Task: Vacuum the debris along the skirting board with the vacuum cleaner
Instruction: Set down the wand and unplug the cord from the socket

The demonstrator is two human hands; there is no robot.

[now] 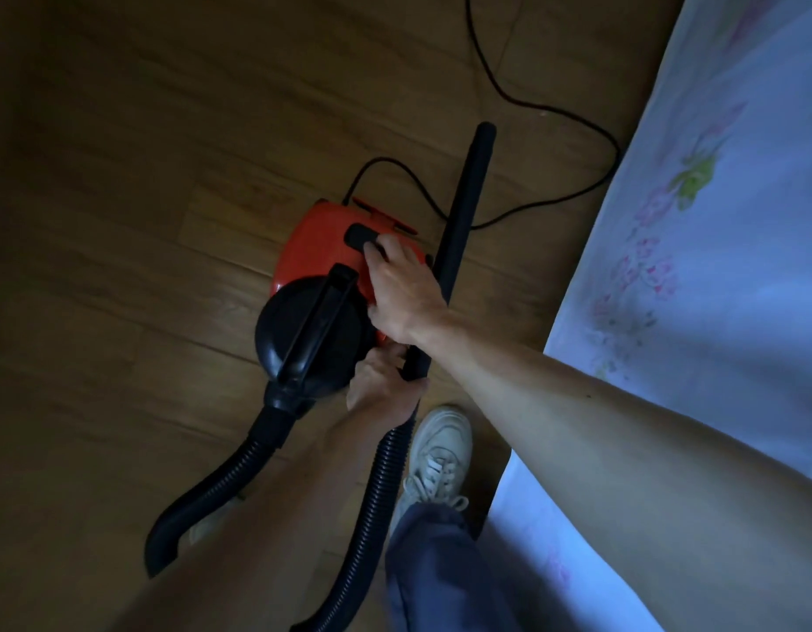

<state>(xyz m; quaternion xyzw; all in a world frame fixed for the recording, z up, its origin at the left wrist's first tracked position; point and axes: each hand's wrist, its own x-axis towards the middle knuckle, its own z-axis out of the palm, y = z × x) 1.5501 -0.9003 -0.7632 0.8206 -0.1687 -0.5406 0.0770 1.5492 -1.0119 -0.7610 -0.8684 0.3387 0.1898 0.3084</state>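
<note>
A red and black canister vacuum cleaner [310,248] stands on the wooden floor in mid-frame. My right hand [401,289] lies on its red top, a fingertip pressed on the black oval button [359,237]. My left hand [383,385] is closed around the lower end of the black rigid tube [463,207], which points away from me beside the vacuum. The ribbed black hose [372,508] loops from that tube down toward me and back to the vacuum's front. No skirting board or debris is visible.
A bed with a pale floral sheet [695,275] fills the right side. The black power cord [554,111] snakes across the floor behind the vacuum. My white shoe [438,453] and a blue trouser leg stand close beside the bed. Open wooden floor [121,175] lies left.
</note>
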